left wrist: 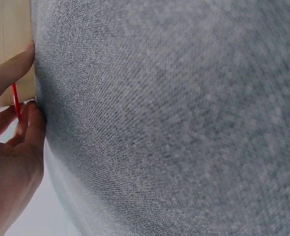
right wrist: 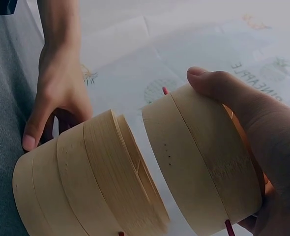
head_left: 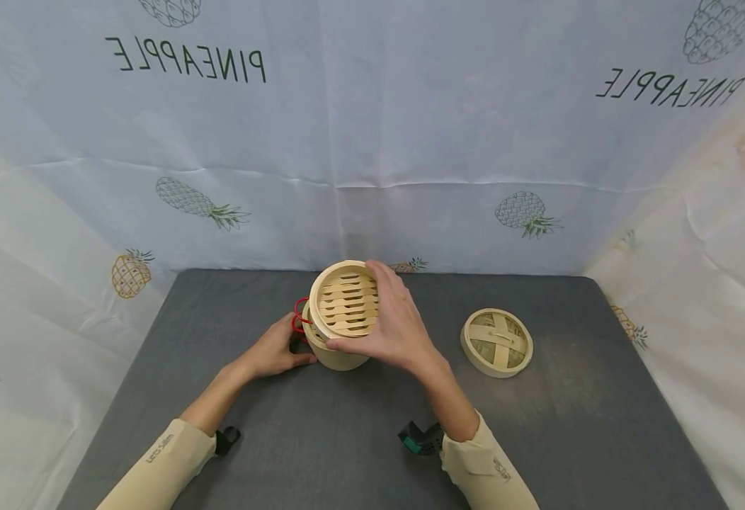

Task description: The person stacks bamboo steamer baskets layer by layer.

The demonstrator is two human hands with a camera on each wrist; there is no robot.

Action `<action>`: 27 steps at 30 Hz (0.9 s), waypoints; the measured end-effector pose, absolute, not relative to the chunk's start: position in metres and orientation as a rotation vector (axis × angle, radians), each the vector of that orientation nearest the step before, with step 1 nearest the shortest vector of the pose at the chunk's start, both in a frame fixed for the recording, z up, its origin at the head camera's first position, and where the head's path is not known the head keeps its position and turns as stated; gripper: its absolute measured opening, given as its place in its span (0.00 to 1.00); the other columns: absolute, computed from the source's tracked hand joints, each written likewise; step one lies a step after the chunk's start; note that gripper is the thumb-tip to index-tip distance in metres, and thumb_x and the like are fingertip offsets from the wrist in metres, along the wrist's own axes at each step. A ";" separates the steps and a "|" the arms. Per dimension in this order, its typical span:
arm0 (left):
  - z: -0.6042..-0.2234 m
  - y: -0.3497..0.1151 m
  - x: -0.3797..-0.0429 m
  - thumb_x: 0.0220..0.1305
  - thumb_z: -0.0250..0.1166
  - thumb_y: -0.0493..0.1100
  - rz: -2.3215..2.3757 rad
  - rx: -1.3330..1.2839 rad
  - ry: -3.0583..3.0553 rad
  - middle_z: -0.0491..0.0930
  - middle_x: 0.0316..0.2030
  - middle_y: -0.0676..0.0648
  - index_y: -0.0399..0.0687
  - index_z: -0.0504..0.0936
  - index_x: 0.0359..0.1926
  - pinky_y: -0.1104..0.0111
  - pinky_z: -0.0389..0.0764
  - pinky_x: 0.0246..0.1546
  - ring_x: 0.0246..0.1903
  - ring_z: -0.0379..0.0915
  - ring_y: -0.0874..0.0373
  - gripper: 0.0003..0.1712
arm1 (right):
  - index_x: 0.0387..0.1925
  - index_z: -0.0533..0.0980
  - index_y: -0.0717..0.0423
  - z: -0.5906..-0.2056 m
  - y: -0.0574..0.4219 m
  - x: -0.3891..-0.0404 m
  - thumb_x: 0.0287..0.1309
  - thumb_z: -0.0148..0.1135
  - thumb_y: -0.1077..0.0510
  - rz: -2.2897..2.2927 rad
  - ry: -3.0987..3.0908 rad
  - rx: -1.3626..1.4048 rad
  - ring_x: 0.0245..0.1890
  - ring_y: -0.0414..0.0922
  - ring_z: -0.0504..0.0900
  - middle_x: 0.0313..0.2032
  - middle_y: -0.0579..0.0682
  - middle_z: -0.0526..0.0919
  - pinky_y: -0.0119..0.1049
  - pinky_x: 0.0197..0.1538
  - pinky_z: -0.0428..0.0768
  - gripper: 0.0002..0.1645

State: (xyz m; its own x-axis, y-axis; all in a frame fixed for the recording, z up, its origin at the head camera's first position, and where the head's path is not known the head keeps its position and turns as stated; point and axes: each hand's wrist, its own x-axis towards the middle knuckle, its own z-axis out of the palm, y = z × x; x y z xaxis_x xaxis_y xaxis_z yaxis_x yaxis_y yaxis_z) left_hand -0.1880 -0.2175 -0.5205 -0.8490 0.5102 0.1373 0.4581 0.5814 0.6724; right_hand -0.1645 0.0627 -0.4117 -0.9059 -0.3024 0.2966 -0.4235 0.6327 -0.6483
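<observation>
A round bamboo steamer basket (head_left: 349, 301) with a slatted floor is gripped by my right hand (head_left: 403, 327), thumb on one side and fingers on the other. It is tilted above the lower bamboo steamer basket (head_left: 340, 360), and the right wrist view shows a gap between them. My left hand (head_left: 273, 350) holds the lower basket low on its left side, thumb against the wall (left wrist: 17, 91) and fingers near the table. Red cord loops (head_left: 297, 316) stick out at the left, beside the left fingers.
To the right lies the woven bamboo lid (head_left: 498, 343) with crossed strips on top. Both baskets are over a dark grey table (head_left: 347, 439). A white cloth printed with pineapples (head_left: 411, 127) hangs behind and along the sides.
</observation>
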 end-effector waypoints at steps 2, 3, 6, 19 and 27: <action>-0.531 -0.221 -0.193 0.57 0.84 0.44 1.177 0.895 2.730 0.81 0.54 0.40 0.41 0.80 0.65 0.47 0.83 0.59 0.56 0.82 0.45 0.36 | 0.84 0.57 0.53 -0.412 0.061 -0.165 0.35 0.89 0.30 1.128 -2.693 0.608 0.80 0.56 0.67 0.82 0.52 0.63 0.62 0.80 0.68 0.80; -0.534 -0.222 -0.194 0.57 0.85 0.45 1.200 0.919 2.728 0.81 0.54 0.40 0.42 0.80 0.65 0.48 0.84 0.58 0.55 0.83 0.45 0.37 | 0.84 0.57 0.53 -0.412 0.060 -0.166 0.35 0.89 0.30 1.126 -2.693 0.609 0.80 0.56 0.67 0.82 0.52 0.63 0.62 0.80 0.68 0.80; -0.546 -0.227 -0.199 0.58 0.84 0.46 1.244 0.986 2.725 0.81 0.54 0.40 0.42 0.79 0.66 0.54 0.84 0.57 0.55 0.83 0.48 0.38 | 0.84 0.56 0.53 -0.413 0.059 -0.167 0.35 0.89 0.30 1.116 -2.699 0.608 0.80 0.56 0.67 0.82 0.52 0.63 0.62 0.81 0.68 0.80; -0.574 -0.235 -0.212 0.56 0.86 0.53 1.249 1.002 2.712 0.82 0.62 0.46 0.55 0.73 0.75 0.60 0.86 0.57 0.57 0.83 0.54 0.49 | 0.84 0.57 0.55 -0.415 0.053 -0.168 0.35 0.89 0.30 1.103 -2.696 0.630 0.79 0.57 0.68 0.81 0.54 0.64 0.62 0.80 0.69 0.81; -0.562 -0.233 -0.207 0.60 0.84 0.48 1.322 1.056 2.653 0.83 0.63 0.42 0.46 0.73 0.75 0.56 0.85 0.60 0.60 0.83 0.50 0.46 | 0.83 0.57 0.55 -0.417 0.049 -0.169 0.34 0.89 0.30 1.098 -2.702 0.629 0.78 0.56 0.69 0.80 0.53 0.65 0.61 0.79 0.70 0.81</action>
